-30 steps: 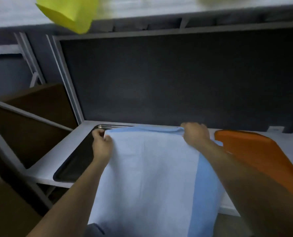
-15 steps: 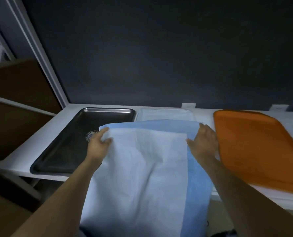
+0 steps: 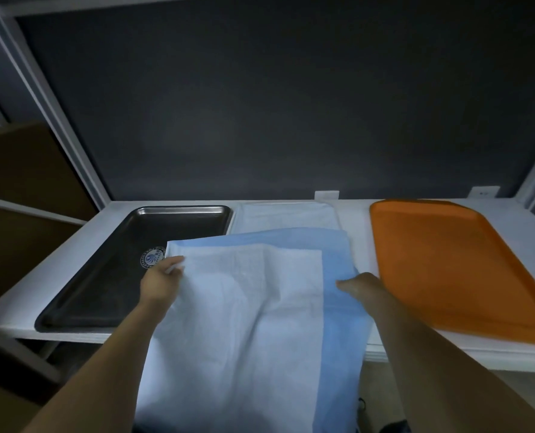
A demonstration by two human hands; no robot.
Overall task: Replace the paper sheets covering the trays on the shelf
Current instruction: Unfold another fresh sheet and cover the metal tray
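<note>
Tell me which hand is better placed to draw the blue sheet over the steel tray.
Left, probably. The left hand pinches a corner of the blue sheet directly above the steel tray; the right hand is at the opposite edge, beside the orange tray.

On the shelf (image 3: 81,245) the left tray (image 3: 103,285) and the right tray (image 3: 447,260) lie well apart, a flat sheet (image 3: 288,215) between them toward the back, and before it a draped sheet (image 3: 244,323) hangs over the front edge, the left hand (image 3: 160,282) holding its left edge, the right hand (image 3: 363,287) its right edge.
</note>
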